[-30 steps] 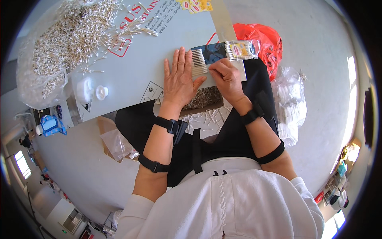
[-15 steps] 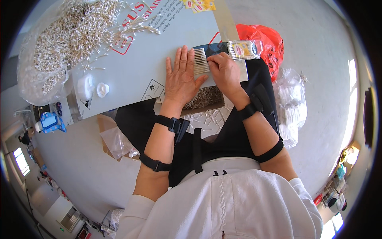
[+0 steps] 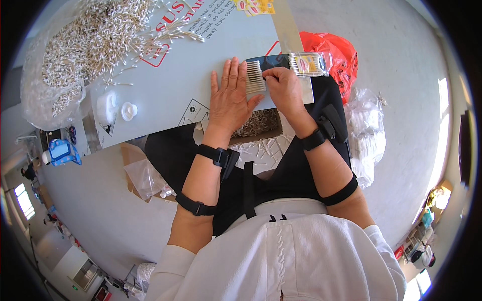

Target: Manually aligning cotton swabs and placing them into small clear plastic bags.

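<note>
1. Cotton swabs [image 3: 255, 78] lie in a neat flat row on the grey board [image 3: 165, 85], side by side, between the two hands at the board's near right part.
2. Left hand [image 3: 230, 98] lies flat and open on the board, fingers spread and straight, fingertips touching the left side of the row; it grips nothing.
3. Right hand [image 3: 284, 89] rests at the right side of the row, fingers curled down onto the swab ends; whether it pinches any swabs cannot be told, since the fingertips hide the contact.
4. Clear packet of swabs [image 3: 307, 63] with a coloured label lies just beyond the right hand, on a dark patch of the board; its far end blurs into the glare.
5. Red plastic bag [image 3: 337, 55] sits just behind the packet, partly hidden by it.
6. Open box [image 3: 261, 123] of loose swabs shows under the board's near edge, between the wrists, mostly covered by the hands and board.
7. Big loose heap of swabs [image 3: 85, 45] fills a clear bag at the far left, cut off by the picture's rim.
8. White round cap [image 3: 129, 111] lies on the board's left part, well apart from the hands.
</note>
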### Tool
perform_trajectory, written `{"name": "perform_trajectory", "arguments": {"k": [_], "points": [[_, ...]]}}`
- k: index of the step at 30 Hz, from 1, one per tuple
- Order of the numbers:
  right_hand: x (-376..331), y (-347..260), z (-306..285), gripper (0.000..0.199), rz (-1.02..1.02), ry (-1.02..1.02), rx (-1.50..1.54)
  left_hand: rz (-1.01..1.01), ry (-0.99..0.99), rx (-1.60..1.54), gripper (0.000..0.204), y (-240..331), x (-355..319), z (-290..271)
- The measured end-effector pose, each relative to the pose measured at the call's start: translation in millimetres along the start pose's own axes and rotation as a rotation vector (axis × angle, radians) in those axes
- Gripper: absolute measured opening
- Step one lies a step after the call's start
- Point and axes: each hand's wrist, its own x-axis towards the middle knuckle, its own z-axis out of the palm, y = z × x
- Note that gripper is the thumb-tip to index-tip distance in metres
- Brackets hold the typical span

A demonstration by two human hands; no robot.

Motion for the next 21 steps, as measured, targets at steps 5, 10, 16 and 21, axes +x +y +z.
{"name": "perform_trajectory", "arguments": {"k": [5,10,16,21], "points": [[-1.2,-0.4,-1.5,0.019,-0.04,-0.007,-0.006,-0.005,0.008,-0.006,0.086,0.2,-0.4,-0.3],[-5.0,12.3,-8.9,0.013,-0.134,0.058,0.178,-0.015,-0.011,-0.009,0.087,2.3,0.6,-2.0],[-17.9,12.5,-13.0,0.008,-0.329,0.014,0.004,-0.025,0.018,-0.031,0.088,3.1,1.0,-2.7],[-18.6,10.9,-11.2,0.005,-0.334,0.035,-0.05,-0.022,0.014,-0.022,0.088,3.5,1.1,-2.6]]}}
